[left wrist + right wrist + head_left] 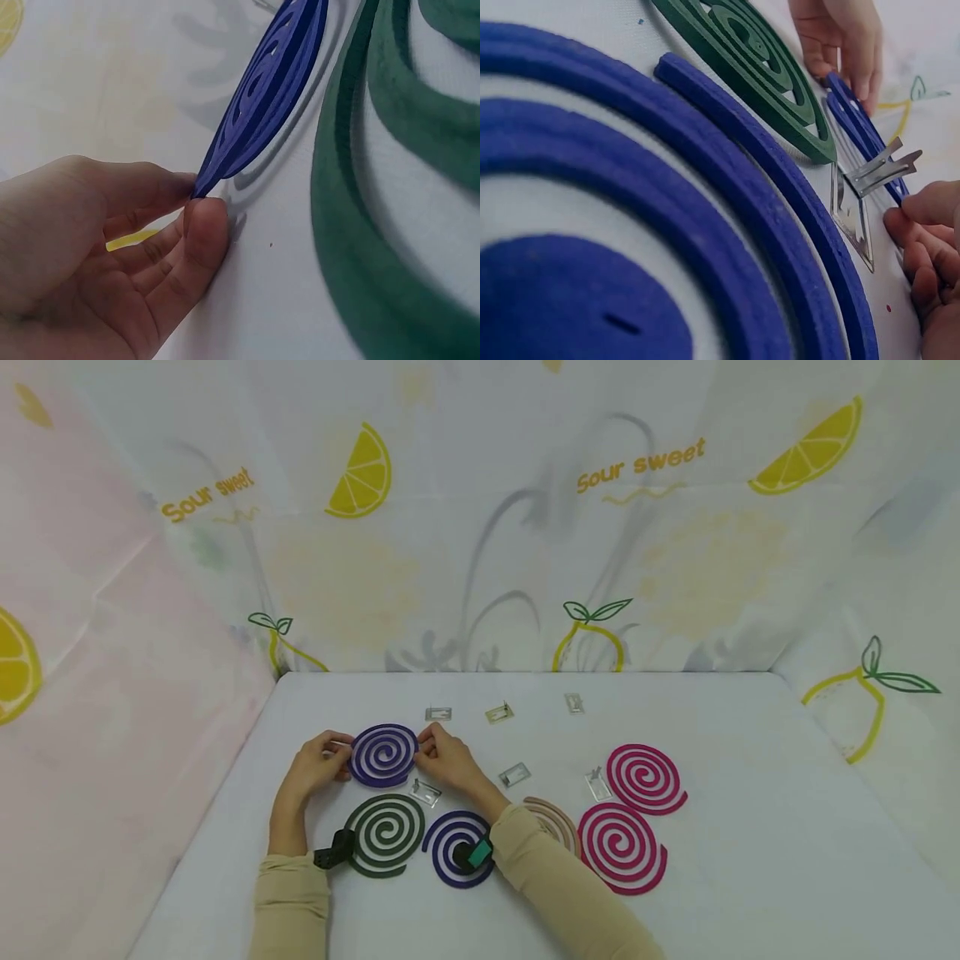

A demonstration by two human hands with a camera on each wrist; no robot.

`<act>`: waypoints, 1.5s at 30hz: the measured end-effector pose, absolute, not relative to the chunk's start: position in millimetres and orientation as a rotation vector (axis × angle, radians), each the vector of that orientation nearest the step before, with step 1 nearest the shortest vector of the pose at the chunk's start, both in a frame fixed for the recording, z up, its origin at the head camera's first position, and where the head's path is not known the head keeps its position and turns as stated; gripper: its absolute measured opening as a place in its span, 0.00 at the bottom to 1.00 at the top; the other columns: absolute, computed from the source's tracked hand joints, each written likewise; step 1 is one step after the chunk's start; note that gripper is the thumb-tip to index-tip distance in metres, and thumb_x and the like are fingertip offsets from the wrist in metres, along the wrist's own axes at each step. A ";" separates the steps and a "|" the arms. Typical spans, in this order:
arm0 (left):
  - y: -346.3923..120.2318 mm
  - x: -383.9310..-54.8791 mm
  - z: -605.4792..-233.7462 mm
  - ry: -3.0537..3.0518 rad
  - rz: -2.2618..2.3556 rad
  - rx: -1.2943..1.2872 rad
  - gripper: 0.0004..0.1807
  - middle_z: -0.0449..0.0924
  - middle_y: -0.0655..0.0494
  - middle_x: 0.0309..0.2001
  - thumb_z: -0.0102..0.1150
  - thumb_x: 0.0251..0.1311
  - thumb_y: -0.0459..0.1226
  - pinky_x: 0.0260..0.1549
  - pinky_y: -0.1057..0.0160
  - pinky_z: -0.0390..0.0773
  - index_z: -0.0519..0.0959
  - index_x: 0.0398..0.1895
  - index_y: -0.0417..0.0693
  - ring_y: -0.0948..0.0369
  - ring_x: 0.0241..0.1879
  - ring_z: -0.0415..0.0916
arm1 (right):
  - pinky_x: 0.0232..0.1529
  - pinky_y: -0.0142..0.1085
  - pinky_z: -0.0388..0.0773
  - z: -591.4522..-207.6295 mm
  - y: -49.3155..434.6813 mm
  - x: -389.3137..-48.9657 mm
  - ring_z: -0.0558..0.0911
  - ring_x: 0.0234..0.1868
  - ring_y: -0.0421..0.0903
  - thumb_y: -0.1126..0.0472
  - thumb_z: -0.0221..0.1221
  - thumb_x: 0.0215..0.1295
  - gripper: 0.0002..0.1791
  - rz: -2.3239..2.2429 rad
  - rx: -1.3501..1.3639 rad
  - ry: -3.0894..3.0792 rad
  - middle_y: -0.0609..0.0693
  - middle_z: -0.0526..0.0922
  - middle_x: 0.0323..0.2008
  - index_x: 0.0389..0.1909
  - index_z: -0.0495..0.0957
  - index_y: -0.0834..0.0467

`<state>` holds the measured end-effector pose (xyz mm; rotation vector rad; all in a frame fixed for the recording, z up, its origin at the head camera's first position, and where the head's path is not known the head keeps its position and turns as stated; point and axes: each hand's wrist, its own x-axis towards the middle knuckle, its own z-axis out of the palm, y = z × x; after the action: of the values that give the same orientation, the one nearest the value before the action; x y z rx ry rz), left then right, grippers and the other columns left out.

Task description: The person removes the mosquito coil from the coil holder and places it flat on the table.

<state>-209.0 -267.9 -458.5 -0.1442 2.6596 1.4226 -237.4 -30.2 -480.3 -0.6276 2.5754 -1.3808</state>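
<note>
Between the two hands a blue-purple mosquito coil [384,755] is held just above the table, its face tilted. My left hand [321,763] pinches its left edge between thumb and finger, which the left wrist view shows with the coil's rim [255,97] nearly edge-on. On the opposite edge, the thumb and fingers of my right hand [450,758] grip the rim. A metal coil stand [426,792] with raised prongs lies by the coil's lower right. A green mosquito coil [386,835] lies flat nearer the body.
Another blue coil [459,852] lies under the right wrist camera. The right sleeve partly covers a tan coil [553,822]. Two pink coils [621,847] lie to the right, with a metal stand [598,785] beside them. More metal stands [438,713] lie farther back.
</note>
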 end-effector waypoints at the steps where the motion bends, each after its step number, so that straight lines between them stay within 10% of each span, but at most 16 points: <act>1: -268.1 -209.0 -457.4 2.659 1.419 -0.143 0.17 0.74 0.35 0.45 0.47 0.66 0.32 0.27 0.68 0.80 0.70 0.55 0.31 0.68 0.25 0.77 | 0.36 0.26 0.71 -479.7 -30.5 -237.8 0.78 0.33 0.37 0.62 0.57 0.61 0.15 -1.383 -0.633 2.570 0.51 0.85 0.37 0.48 0.72 0.60; 45: -271.8 -206.6 -454.0 2.656 1.270 0.030 0.17 0.72 0.43 0.37 0.51 0.62 0.29 0.26 0.68 0.77 0.67 0.53 0.29 0.64 0.26 0.78 | 0.37 0.25 0.70 -476.9 -29.7 -236.9 0.72 0.31 0.34 0.61 0.56 0.61 0.14 -1.366 -0.596 2.537 0.48 0.81 0.35 0.47 0.71 0.58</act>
<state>-206.6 -271.8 -454.0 0.0298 2.6564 1.2698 -236.9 -29.7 -476.9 -0.5957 2.5370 -1.3660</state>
